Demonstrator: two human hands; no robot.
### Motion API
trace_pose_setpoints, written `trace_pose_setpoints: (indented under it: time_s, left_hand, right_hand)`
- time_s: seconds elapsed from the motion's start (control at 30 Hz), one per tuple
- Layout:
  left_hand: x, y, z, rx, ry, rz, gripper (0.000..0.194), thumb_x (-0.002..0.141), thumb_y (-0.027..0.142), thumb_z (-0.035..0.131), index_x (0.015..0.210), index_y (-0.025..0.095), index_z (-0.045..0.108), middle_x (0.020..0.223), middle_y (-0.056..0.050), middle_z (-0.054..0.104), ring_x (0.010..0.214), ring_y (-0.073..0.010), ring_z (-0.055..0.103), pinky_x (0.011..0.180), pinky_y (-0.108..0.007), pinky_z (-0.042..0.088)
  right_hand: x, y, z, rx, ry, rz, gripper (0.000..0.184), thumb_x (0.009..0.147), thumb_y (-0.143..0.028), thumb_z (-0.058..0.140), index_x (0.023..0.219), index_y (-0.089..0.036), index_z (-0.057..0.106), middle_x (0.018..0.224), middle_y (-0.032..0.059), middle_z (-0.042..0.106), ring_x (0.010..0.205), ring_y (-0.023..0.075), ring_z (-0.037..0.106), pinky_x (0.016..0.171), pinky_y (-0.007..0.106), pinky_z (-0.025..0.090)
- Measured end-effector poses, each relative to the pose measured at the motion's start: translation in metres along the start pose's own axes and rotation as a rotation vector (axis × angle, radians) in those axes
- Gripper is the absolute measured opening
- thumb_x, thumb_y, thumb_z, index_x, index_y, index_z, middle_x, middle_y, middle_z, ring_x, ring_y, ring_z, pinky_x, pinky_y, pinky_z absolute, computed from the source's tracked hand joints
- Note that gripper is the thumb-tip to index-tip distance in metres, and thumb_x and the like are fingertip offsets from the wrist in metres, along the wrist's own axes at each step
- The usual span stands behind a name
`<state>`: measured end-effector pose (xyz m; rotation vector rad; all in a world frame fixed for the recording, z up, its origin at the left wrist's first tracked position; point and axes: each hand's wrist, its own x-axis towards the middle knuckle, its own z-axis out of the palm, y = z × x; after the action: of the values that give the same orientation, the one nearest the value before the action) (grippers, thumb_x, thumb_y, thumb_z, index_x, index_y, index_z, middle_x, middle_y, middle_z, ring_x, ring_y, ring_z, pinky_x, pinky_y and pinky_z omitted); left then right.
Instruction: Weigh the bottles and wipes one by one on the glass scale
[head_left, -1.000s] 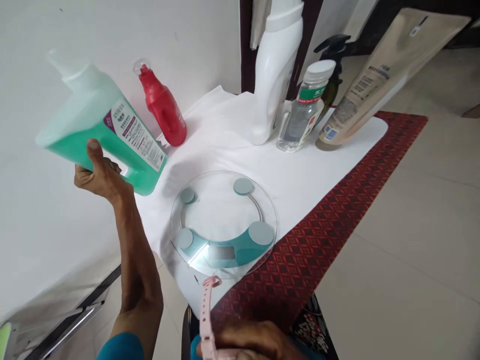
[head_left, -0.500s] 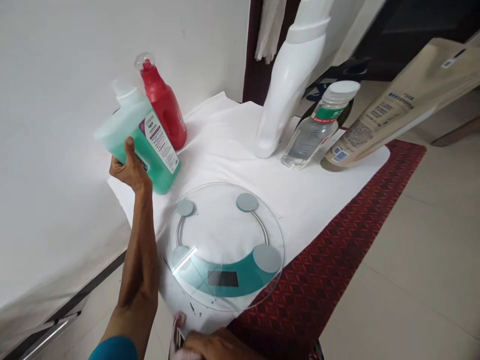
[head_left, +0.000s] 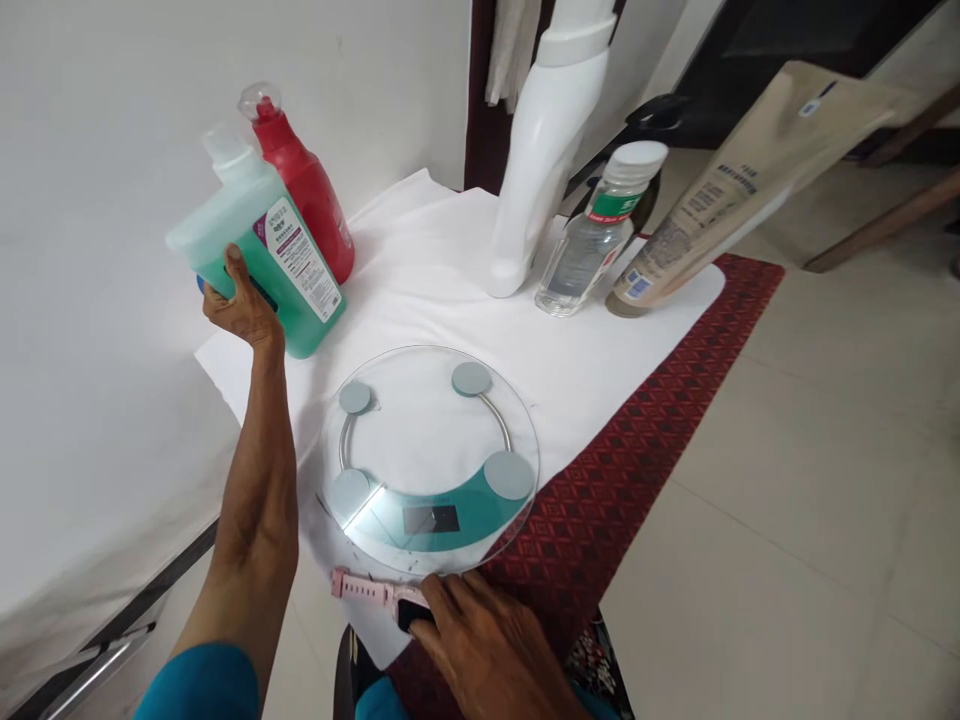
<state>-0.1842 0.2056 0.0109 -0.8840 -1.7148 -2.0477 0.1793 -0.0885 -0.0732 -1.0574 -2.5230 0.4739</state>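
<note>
My left hand is wrapped round the side of a bottle of green liquid at the far left of the table, its thumb up and the other fingers mostly hidden. Near the front edge, my right hand is closed on a smartwatch with a pink strap, which stretches out to the left. Between the hands lies a round glass bathroom scale with a teal band, grey pads and a dark display.
A red bottle stands behind the green one by the wall. Toward the back right are a white bottle, a clear bottle and a beige tube. White cloth covers part of the red patterned tablecloth.
My right hand has come up into fuller view at the front edge, bringing the smartwatch with its pink strap. The left hand stays on the green bottle. The view has shifted slightly.
</note>
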Motion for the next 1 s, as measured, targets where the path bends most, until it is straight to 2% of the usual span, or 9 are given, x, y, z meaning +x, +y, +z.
trace_pose_setpoints:
  time_s: [0.1,0.23,0.33,0.47,0.57,0.67,0.8,0.93,1.0]
  left_hand:
    - [0.008,0.000,-0.004,0.000,-0.071,-0.020,0.055,0.106,0.052,0.058,0.073,0.023,0.025,0.069,0.005,0.031,0.083,-0.0118,0.051,0.076,-0.033,0.029]
    - [0.009,0.012,-0.007,0.002,-0.017,-0.028,0.045,0.108,0.033,0.063,0.073,0.019,0.038,0.070,0.007,0.035,0.075,-0.0087,0.038,0.076,-0.028,0.037]
    - [0.002,0.024,-0.009,0.008,-0.028,-0.024,0.033,0.109,0.029,0.063,0.082,0.017,0.049,0.076,0.007,0.048,0.080,-0.0085,0.045,0.082,-0.026,0.043]
    - [-0.005,0.037,-0.019,0.095,-0.081,-0.024,0.030,0.114,0.032,0.055,0.091,0.020,0.042,0.091,0.004,0.056,0.098,-0.0105,0.060,0.088,-0.031,0.043]
    - [-0.007,0.046,-0.033,0.205,-0.168,0.023,0.030,0.114,0.032,0.057,0.095,0.022,0.035,0.103,0.000,0.054,0.115,-0.0159,0.064,0.090,-0.037,0.040]
    - [-0.014,0.057,-0.051,0.301,-0.126,0.100,0.034,0.103,0.027,0.072,0.112,0.021,0.040,0.124,-0.007,0.055,0.122,-0.0180,0.057,0.105,-0.039,0.043]
    - [-0.031,0.071,-0.073,0.360,-0.142,0.209,0.047,0.097,0.020,0.075,0.131,0.018,0.042,0.136,-0.012,0.053,0.127,-0.0179,0.051,0.116,-0.037,0.042]
    - [-0.049,0.079,-0.083,0.260,-0.261,0.302,0.042,0.095,0.021,0.075,0.127,0.017,0.050,0.132,-0.011,0.055,0.121,-0.0204,0.056,0.109,-0.039,0.048]
    - [-0.059,0.084,-0.080,0.219,-0.336,0.338,0.041,0.094,0.022,0.075,0.128,0.017,0.052,0.131,-0.011,0.057,0.118,-0.0215,0.058,0.105,-0.039,0.050]
  right_hand:
    - [0.003,0.000,-0.004,-0.073,0.090,0.003,0.018,0.095,-0.023,0.078,0.089,-0.024,0.061,0.080,-0.0006,0.072,0.072,0.0220,0.073,0.058,0.032,0.047]
    - [0.004,0.008,-0.011,-0.122,0.190,0.015,0.019,0.093,-0.026,0.084,0.089,-0.023,0.066,0.081,0.0002,0.072,0.074,0.0215,0.071,0.062,0.033,0.047]
    - [0.005,0.017,-0.017,-0.183,0.234,0.022,0.023,0.089,-0.026,0.089,0.083,-0.022,0.068,0.078,0.0007,0.071,0.074,0.0213,0.068,0.064,0.034,0.045]
    - [0.006,0.026,-0.027,-0.210,0.191,0.009,0.023,0.090,-0.025,0.089,0.080,-0.022,0.068,0.078,0.0013,0.071,0.076,0.0208,0.066,0.066,0.035,0.045]
    - [0.000,0.027,-0.035,-0.150,0.164,0.027,0.024,0.094,-0.039,0.086,0.091,-0.020,0.073,0.085,0.0033,0.074,0.081,0.0215,0.068,0.070,0.035,0.049]
    - [-0.012,0.028,-0.042,-0.096,0.144,0.024,0.042,0.094,-0.047,0.085,0.120,-0.016,0.072,0.102,0.0071,0.077,0.092,0.0250,0.070,0.076,0.038,0.055]
    - [-0.035,0.036,-0.045,-0.132,0.128,0.032,0.052,0.098,-0.036,0.078,0.140,-0.011,0.061,0.112,0.0127,0.075,0.100,0.0290,0.070,0.082,0.042,0.058]
    - [-0.051,0.048,-0.048,-0.137,0.094,0.046,0.014,0.099,-0.015,0.066,0.113,-0.018,0.067,0.099,0.0079,0.073,0.090,0.0263,0.069,0.078,0.039,0.056]
    - [-0.052,0.052,-0.052,-0.077,0.076,0.021,0.024,0.094,0.001,0.058,0.101,-0.021,0.066,0.090,0.0033,0.070,0.082,0.0211,0.067,0.074,0.034,0.054]
